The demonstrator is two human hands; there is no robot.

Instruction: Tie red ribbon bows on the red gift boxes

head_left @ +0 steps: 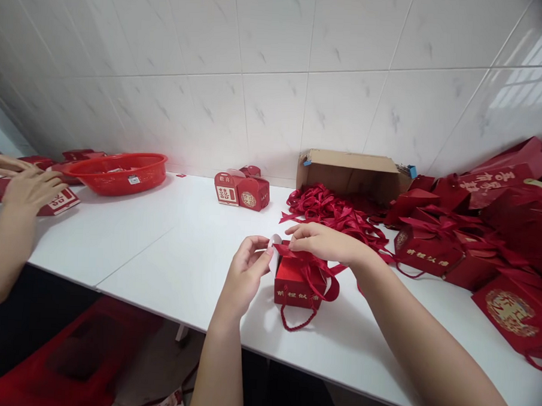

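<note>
A small red gift box (297, 284) with gold characters and a red cord handle stands on the white table (170, 252) in front of me. My left hand (245, 271) pinches the box's white-lined top flap at its left side. My right hand (325, 241) rests on top of the box, fingers closed on a red ribbon (325, 280) that loops down the box's right side.
A heap of red ribbons (329, 208) lies before an open cardboard box (351, 173). Red gift bags (485, 236) pile up at the right. Two small finished boxes (242, 191) stand by the wall. At the left, another person's hands (27, 186) work near a red basket (117, 172).
</note>
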